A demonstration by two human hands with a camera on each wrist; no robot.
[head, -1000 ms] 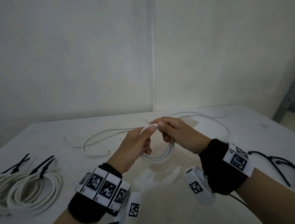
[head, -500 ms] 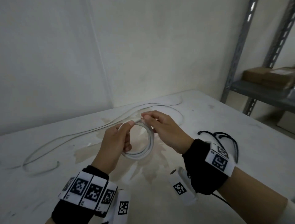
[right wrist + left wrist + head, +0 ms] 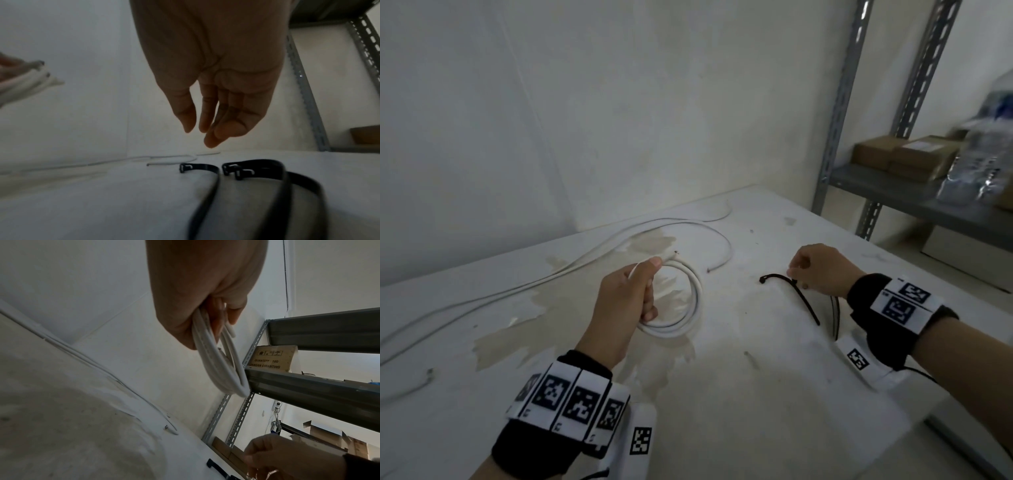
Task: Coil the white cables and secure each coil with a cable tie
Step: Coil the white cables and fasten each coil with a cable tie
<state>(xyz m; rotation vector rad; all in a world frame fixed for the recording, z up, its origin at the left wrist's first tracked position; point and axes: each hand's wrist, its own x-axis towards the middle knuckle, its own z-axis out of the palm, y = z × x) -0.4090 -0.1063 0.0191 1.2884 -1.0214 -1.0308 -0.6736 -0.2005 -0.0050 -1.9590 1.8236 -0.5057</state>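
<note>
My left hand [image 3: 650, 291] grips a small coil of white cable [image 3: 690, 308] above the table's middle; in the left wrist view the loops [image 3: 216, 360] hang from my curled fingers [image 3: 205, 318]. My right hand [image 3: 796, 274] hovers to the right, over several black cable ties [image 3: 780, 279] lying on the table. In the right wrist view its fingers [image 3: 207, 116] point down, loosely together, a little above the ties [image 3: 205, 167], holding nothing. The coil [image 3: 22, 84] shows blurred at that view's left edge.
Loose white cables [image 3: 585, 260] trail across the white table [image 3: 756, 394] toward the back wall, one cut end [image 3: 709, 270] near the coil. A grey metal shelf rack [image 3: 835, 120] stands past the table's right edge, holding cardboard boxes [image 3: 904, 157] and wrapped bottles [image 3: 983, 154].
My right hand let go of the coil and moved right, down over the black ties. The left hand alone keeps the coil. The head view swung right.
</note>
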